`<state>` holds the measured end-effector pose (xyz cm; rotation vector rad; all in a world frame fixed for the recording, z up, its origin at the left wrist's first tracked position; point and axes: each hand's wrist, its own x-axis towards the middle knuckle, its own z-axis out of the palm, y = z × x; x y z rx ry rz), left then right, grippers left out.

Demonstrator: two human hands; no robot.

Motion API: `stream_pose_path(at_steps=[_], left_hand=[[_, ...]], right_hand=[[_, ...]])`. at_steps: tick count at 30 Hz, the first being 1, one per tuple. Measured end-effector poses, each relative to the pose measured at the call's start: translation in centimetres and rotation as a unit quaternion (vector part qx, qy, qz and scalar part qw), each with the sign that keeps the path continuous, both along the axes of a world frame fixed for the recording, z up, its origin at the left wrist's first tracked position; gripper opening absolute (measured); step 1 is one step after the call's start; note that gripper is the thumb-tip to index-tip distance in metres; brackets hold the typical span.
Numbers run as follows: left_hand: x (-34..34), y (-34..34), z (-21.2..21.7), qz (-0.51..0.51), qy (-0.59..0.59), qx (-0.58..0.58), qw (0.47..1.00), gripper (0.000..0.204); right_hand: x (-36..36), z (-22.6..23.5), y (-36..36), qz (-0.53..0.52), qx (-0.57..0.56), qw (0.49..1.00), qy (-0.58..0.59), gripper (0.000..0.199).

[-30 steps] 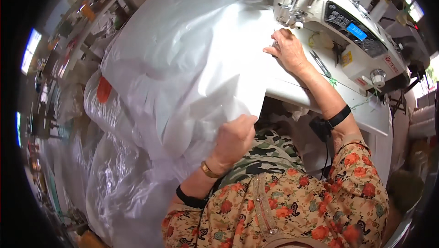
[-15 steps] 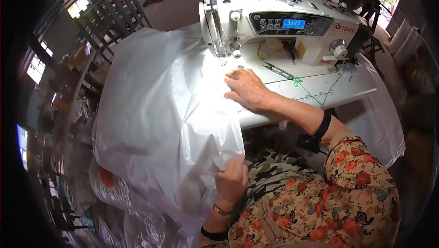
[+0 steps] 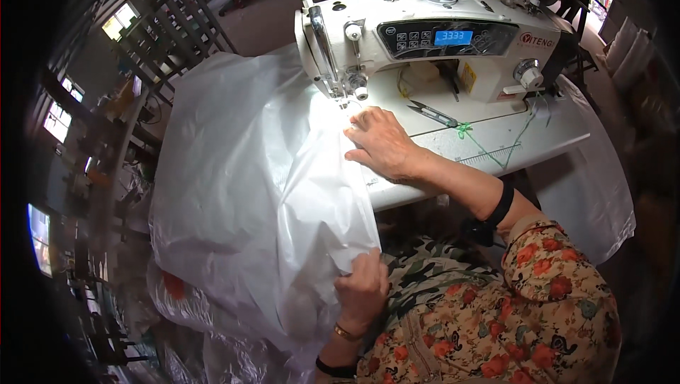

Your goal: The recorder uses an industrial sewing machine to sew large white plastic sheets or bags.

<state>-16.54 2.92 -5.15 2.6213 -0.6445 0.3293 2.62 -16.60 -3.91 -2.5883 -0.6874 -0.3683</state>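
Note:
A large sheet of thin, shiny white material (image 3: 219, 150) drapes over the left part of the sewing machine table and hangs down toward my lap. Its right edge runs up to the presser foot (image 3: 344, 102) of a white sewing machine (image 3: 439, 12). My right hand (image 3: 384, 144) lies palm down on the table just right of that foot, fingertips on the sheet's edge and thumb apart. Lower down, close to my body, my left hand (image 3: 361, 288) pinches the same edge between closed fingers. Bright lamp light washes out the detail around the needle.
Thread snips (image 3: 433, 115) lie on the machine bed, tied to a green cord (image 3: 489, 155). Clear plastic (image 3: 191, 306) bunches below the sheet at the left. Another pale sheet (image 3: 591, 200) hangs off the table's right end. A slatted grey rack (image 3: 173, 30) stands behind, at left.
My head view has shifted slightly, moving the machine a little left and up in the picture. Both hands keep their places on the sheet's edge; the left sits slightly lower.

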Motion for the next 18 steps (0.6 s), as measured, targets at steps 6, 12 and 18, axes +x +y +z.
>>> stream_pose_path(at_steps=[6,12,18], left_hand=[[1.8,0.0,0.8,0.0,-0.011,-0.02,1.0,0.017],[4.7,-0.7,1.9,-0.008,-0.026,-0.003,1.0,0.014],[7.9,-2.0,3.0,-0.009,-0.022,0.045,0.999,0.009]], right_hand=[[0.4,-0.1,0.2,-0.026,0.0,1.0,-0.003,0.047],[0.5,-0.2,0.3,-0.03,0.019,0.999,-0.008,0.046],[0.4,0.1,0.2,-0.042,0.035,0.998,0.012,0.043]])
